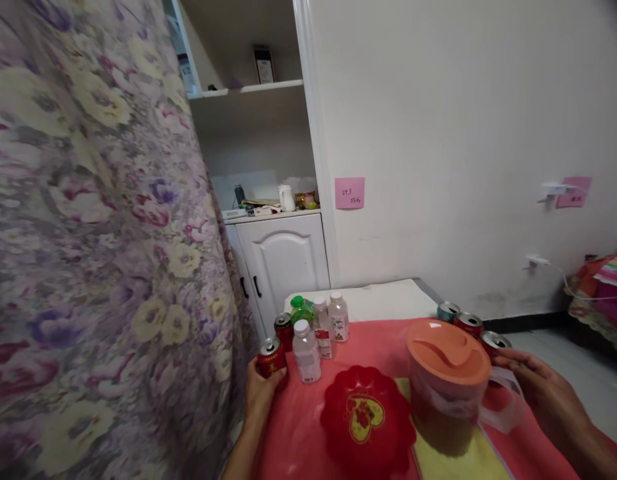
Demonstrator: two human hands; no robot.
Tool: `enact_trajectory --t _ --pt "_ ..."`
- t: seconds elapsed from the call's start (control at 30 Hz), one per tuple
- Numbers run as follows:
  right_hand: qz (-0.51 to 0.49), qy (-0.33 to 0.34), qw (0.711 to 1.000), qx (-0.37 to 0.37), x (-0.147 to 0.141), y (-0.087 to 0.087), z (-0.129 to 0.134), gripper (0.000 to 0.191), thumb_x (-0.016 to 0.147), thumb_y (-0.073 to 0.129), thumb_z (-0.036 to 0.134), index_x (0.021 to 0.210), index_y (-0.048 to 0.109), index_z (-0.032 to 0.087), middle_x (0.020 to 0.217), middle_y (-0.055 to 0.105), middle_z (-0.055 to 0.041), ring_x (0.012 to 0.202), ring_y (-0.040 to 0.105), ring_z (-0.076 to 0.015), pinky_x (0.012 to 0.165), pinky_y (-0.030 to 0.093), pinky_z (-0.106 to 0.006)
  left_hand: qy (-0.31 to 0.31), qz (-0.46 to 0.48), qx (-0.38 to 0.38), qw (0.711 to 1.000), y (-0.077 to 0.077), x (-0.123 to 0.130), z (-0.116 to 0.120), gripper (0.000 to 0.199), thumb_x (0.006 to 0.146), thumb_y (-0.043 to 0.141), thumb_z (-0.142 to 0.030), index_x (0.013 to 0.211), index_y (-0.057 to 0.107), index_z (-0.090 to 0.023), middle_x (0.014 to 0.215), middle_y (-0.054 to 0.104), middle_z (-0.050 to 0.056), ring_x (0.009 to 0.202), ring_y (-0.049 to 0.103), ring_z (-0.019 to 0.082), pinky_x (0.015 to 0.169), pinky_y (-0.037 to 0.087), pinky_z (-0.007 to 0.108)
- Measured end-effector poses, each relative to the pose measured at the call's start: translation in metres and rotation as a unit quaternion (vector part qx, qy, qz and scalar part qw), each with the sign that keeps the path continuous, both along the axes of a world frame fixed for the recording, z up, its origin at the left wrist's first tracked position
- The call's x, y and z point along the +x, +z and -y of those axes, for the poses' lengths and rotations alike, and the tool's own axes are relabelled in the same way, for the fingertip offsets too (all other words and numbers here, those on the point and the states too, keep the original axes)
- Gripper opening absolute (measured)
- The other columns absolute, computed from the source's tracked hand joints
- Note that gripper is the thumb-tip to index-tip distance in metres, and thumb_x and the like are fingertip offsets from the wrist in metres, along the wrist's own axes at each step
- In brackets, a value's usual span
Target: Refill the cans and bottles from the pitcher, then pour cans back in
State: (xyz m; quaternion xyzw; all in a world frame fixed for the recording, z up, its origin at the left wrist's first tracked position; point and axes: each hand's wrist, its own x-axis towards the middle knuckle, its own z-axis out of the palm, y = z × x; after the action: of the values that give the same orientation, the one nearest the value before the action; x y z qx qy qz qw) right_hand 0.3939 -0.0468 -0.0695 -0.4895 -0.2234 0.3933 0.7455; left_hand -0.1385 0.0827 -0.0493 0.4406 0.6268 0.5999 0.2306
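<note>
Gripping red can (271, 359) in left fingers (278, 378), lower centre; touching silver-topped can (494, 341) with right fingers (513, 358), lower right, unclear whether gripping.

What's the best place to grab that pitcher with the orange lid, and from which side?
I'd take the clear handle from the right. The pitcher stands upright and its handle sticks out that way, near the right hand. The broad orange lid looks like a poorer hold.
</note>
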Motion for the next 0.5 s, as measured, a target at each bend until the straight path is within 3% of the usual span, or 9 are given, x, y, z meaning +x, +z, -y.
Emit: enact_trajectory --t 0.17,0.3,0.4,0.5 --pt "-0.014 -0.060 0.997 0.048 0.004 0.011 0.013 0.043 0.050 0.087 0.026 0.089 0.074 0.018 0.075 0.076 -0.0013 0.055 0.063 -0.0101 0.052 0.056 -0.013 -0.021 0.019 0.014 0.999 0.021 0.003 0.029 0.076 0.051 0.082 -0.038 0.117 0.049 -0.020 0.109 0.066 0.008 0.100 0.068 0.030 0.092 0.055 0.049" --pt "-0.019 -0.107 0.991 0.084 0.004 0.016 0.035 0.037 0.050 0.084 0.025 0.086 0.072 0.019 0.072 0.074 -0.0005 0.053 0.061 -0.0099 0.050 0.055 -0.015 -0.100 0.013 0.026 0.995 0.039 0.018 0.056 0.071 0.055 0.083 -0.041 0.117 0.054 -0.022 0.112 0.069 0.008 0.102 0.068 0.031 0.093 0.055 0.047" --pt "0.053 -0.147 0.982 0.108 -0.010 0.016 0.064 0.031 0.058 0.080 0.029 0.086 0.071 0.021 0.073 0.071 -0.0006 0.052 0.056 -0.0108 0.047 0.051 -0.019 -0.157 0.005 0.014 0.987 0.041 0.039 0.075 0.074 0.054 0.084 -0.040 0.119 0.054 -0.021 0.117 0.070 0.010 0.110 0.066 0.033 0.099 0.052 0.048" --pt "0.186 -0.164 0.965 0.081 -0.044 0.012 0.097 0.025 0.070 0.075 0.037 0.089 0.070 0.022 0.076 0.070 -0.0021 0.053 0.055 -0.0130 0.051 0.050 -0.024 -0.204 0.016 -0.006 0.979 0.033 0.064 0.091 0.079 0.052 0.086 -0.039 0.121 0.053 -0.020 0.118 0.070 0.010 0.112 0.067 0.034 0.099 0.052 0.046"
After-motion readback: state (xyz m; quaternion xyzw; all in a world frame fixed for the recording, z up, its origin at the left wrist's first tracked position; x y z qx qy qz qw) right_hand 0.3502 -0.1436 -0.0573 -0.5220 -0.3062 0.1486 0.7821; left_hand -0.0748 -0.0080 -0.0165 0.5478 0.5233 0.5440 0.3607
